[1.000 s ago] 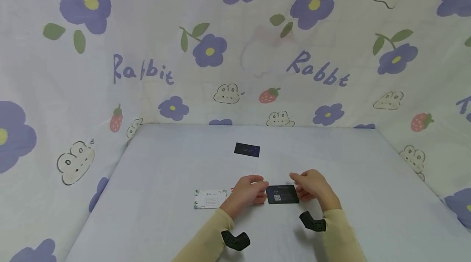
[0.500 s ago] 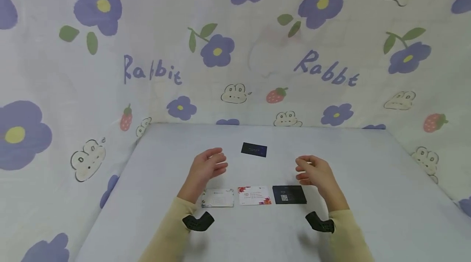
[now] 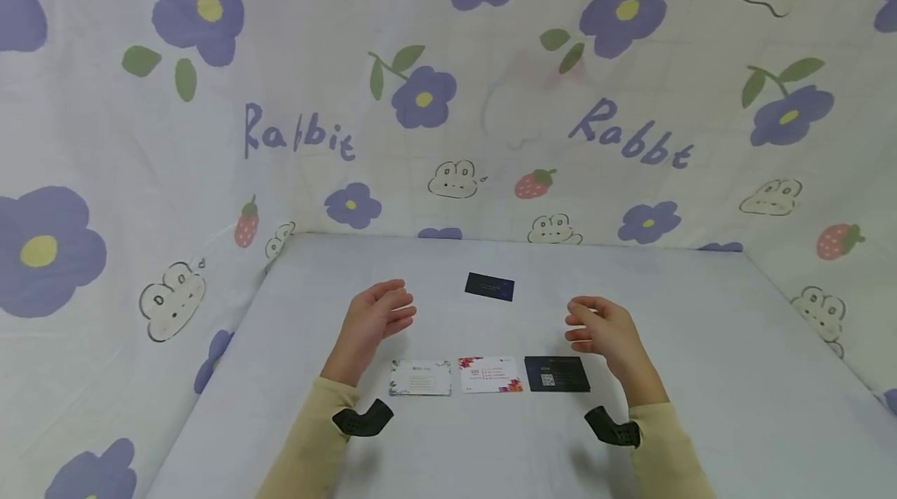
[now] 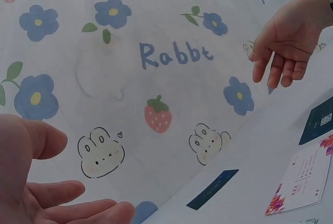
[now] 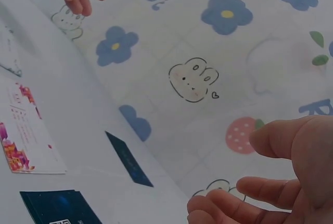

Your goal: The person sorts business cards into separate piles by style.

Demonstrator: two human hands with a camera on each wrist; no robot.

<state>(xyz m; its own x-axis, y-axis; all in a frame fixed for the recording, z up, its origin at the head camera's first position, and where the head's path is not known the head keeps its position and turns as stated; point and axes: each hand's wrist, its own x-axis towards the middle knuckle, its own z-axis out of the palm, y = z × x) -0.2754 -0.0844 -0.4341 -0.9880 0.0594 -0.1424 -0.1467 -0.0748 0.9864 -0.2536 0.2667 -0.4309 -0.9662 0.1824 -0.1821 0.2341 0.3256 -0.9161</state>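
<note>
Three business cards lie side by side in a row on the table. On the left is a white card with green leaf corners (image 3: 420,378); in the middle, a white card with red and orange flowers (image 3: 490,375); on the right, a dark card with a QR code (image 3: 557,374). Farther back lies another dark card (image 3: 489,286), slightly turned. My left hand (image 3: 374,325) hovers beyond and left of the row, fingers relaxed, holding nothing. Above the dark QR card's far right side, my right hand (image 3: 604,332) is held with loosely bent fingers and nothing in them.
The white table (image 3: 350,452) runs back to a hanging cloth (image 3: 392,32) printed with flowers, rabbits and strawberries, which also encloses the left and right sides. A black strap-like device (image 3: 363,418) sits on each wrist over the pale yellow sleeves.
My left hand has moved left and back, away from the middle card, uncovering it. My right hand has lifted back off the dark QR card. The cards stay in place as the view shifts slightly.
</note>
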